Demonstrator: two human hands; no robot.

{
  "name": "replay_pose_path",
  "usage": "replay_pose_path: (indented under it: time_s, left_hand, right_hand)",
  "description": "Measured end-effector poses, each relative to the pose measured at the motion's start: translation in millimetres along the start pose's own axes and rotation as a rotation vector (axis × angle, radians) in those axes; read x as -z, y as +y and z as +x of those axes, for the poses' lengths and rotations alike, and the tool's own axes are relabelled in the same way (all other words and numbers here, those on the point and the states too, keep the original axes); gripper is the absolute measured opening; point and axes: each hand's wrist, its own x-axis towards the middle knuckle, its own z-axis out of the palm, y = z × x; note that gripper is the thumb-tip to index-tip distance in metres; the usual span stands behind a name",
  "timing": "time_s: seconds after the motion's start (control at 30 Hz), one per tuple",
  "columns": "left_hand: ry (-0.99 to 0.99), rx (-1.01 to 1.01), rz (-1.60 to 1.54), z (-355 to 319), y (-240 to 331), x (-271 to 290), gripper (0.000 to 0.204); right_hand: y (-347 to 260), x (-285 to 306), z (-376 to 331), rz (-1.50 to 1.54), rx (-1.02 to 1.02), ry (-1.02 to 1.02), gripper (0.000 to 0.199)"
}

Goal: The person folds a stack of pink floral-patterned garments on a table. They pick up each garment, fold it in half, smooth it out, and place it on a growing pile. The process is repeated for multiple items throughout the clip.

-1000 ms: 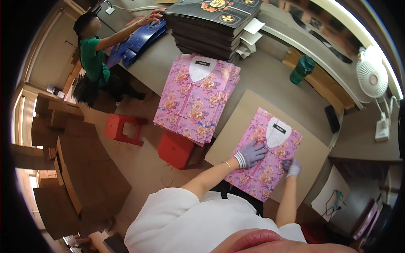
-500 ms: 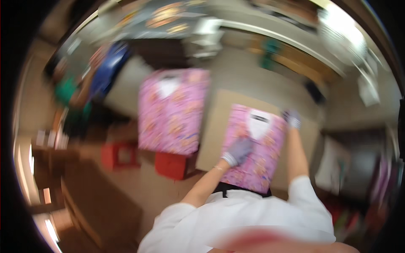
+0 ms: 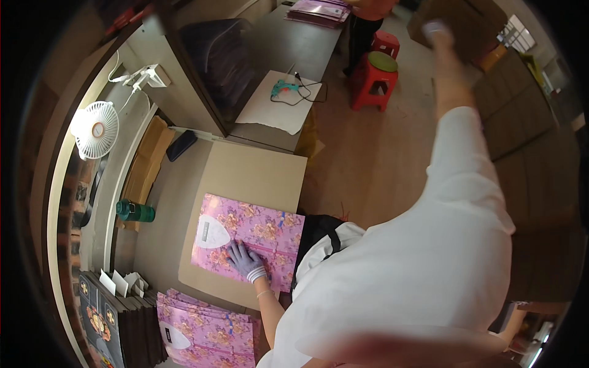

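Since rectangular pink floral paper (image 3: 261, 230) is ungripped under the left hand's (image 3: 247, 262) splayed fingers, dragging-induced skew is risked; right hand's (image 3: 436, 29) hold unclear.

One flat pink piece (image 3: 265, 228) with flower print and white collar-shaped panel (image 3: 216, 235) lies on tan board (image 3: 254, 168).

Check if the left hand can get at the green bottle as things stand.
Probably yes: the left hand rests on the pink floral piece, and nothing seems to stand between it and the green bottle across the cardboard and tabletop.
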Motion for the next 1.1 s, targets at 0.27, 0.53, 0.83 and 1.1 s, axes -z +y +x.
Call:
replay_pose_path:
  time_s: [0.27, 0.53, 0.83, 1.1]
  left_hand:
    - [0.112, 0.030, -0.256, 15.6, -6.0, 4.7, 0.052]
    - [0.561, 0.779, -0.376, -83.4, -2.9, -11.6, 0.052]
    - [0.315, 1.345, -0.885, -120.5, 68.0, 34.4, 0.058]
    - [0.884, 1.177, -0.433, -192.1, 0.6, 180.8, 0.047]
  right_hand:
    - [52.4, -22.6, -71.7, 0.322, 0.186, -0.295, 0.037]
    - [-199.7, -289.7, -280.2, 0.522, 0.539, -1.500, 0.043]
    - [-316.9, -252.4, -534.2, 0.779, 0.961, -1.606, 0.026]
    - [-383.1, -55.7, -584.0, 1.014, 0.838, -2.095, 0.039]
